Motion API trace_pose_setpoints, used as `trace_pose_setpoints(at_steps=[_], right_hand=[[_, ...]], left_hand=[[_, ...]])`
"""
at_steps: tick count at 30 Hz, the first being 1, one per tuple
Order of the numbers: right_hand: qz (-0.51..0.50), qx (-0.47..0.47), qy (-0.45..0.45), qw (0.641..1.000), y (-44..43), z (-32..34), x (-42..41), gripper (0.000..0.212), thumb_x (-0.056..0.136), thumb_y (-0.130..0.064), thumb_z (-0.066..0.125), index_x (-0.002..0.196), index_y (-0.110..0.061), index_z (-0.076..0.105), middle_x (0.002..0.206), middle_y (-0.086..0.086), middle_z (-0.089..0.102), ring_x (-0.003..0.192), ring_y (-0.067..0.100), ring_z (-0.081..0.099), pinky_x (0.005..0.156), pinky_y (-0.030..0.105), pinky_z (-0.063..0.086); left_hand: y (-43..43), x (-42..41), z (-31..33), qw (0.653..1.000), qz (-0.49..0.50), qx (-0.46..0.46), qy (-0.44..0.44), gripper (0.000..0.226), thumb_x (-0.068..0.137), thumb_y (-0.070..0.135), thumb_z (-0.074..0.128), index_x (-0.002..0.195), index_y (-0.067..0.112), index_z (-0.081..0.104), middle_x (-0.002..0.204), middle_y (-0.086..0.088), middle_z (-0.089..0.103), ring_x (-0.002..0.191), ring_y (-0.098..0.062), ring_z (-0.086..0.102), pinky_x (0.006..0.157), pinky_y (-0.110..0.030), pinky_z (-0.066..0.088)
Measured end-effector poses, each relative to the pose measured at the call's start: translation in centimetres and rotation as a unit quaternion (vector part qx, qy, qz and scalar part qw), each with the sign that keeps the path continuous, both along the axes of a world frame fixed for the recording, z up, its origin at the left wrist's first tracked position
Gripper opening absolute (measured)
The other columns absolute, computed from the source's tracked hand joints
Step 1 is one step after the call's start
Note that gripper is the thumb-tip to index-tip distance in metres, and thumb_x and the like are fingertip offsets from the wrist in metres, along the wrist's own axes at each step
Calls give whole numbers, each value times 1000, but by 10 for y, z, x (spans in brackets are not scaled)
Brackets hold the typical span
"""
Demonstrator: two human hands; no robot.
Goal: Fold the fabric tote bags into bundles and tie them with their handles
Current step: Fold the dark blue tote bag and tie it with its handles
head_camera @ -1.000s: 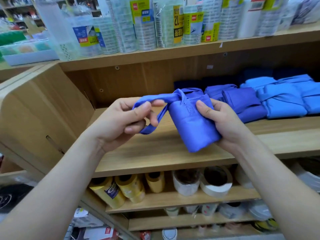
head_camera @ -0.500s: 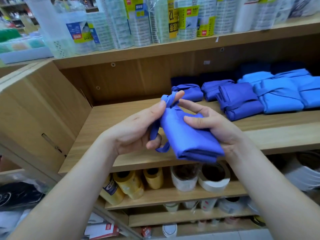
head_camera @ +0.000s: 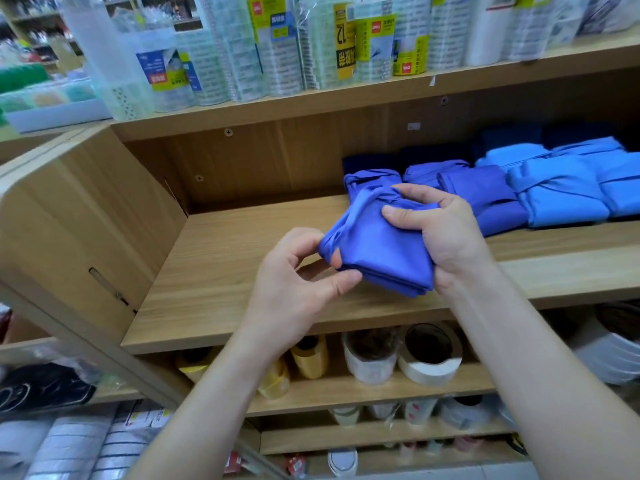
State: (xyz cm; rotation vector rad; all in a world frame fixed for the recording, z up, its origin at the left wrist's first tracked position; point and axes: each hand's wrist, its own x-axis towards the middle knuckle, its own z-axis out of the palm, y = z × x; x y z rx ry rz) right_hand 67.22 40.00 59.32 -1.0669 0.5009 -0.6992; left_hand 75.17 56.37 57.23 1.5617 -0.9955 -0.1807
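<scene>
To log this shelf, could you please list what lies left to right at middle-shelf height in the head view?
Left hand, held blue bag, right hand, violet bundle, light blue bundle.

Wooden shelving point(head_camera: 225, 271); tape rolls point(head_camera: 429, 362) on lower shelf, packaged goods point(head_camera: 311, 39) above.

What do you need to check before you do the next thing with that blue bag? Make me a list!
1. Firm hold: the right hand grips the folded violet-blue fabric tote bundle: ok.
2. Second hold: the left hand pinches the bundle's left edge: ok.
3. The handle strap is wrapped across the bundle's top: ok.
4. Strap end tucked in tight: cannot tell, fingers hide it.
5. Bare spot on the wooden shelf, left of the finished blue bundles: ok.
</scene>
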Motion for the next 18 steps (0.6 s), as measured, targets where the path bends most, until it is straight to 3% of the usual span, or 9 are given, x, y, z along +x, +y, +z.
trace_pose_setpoints(at_steps=[4, 7, 9, 11, 14, 18], right_hand=[[-61, 7, -7, 998, 9, -3, 6, 25, 78, 8, 71, 92, -12, 69, 83, 6, 73, 67, 14, 70, 60, 24, 57], [-113, 23, -22, 993, 13, -4, 12, 23, 79, 8, 71, 89, -12, 69, 83, 7, 72, 68, 15, 69, 62, 25, 57], [-156, 13, -32, 987, 16, -4, 19, 23, 79, 8, 71, 85, -14, 68, 81, 5, 71, 69, 15, 68, 65, 26, 57], [-205, -32, -27, 978, 17, -5, 25, 25, 78, 6, 72, 80, -18, 67, 80, -1, 70, 76, 15, 68, 73, 29, 58], [-258, -141, -13, 956, 12, -10, 26, 26, 77, -1, 74, 80, -25, 65, 85, -5, 69, 84, 12, 68, 83, 31, 57], [-247, -223, -27, 943, 13, -19, 23, 24, 77, -13, 74, 89, -27, 58, 92, -6, 64, 87, 4, 62, 83, 24, 51]], left_hand=[[-4, -4, -10, 990, 133, -23, -37, 25, 73, 11, 82, 74, 26, 62, 85, 0, 64, 83, -12, 62, 77, -24, 49], [-12, -23, -17, 984, 169, -33, 40, 19, 76, 10, 81, 74, 23, 67, 64, 10, 57, 59, -4, 51, 60, -19, 43], [-19, -39, -22, 984, 146, -45, 92, 16, 74, 12, 81, 72, 19, 67, 54, 11, 49, 53, -4, 41, 54, -21, 37], [-22, -43, -25, 988, 110, -44, 95, 10, 76, 24, 76, 73, 19, 68, 58, 11, 53, 56, -6, 45, 57, -24, 40], [-17, -34, -26, 994, 103, -4, -19, 16, 86, 40, 62, 81, 29, 71, 79, 11, 58, 73, -9, 55, 68, -21, 43], [-12, -28, -17, 979, 178, -34, -96, 6, 82, 20, 76, 77, 21, 76, 80, 13, 66, 78, -6, 63, 71, -15, 45]])
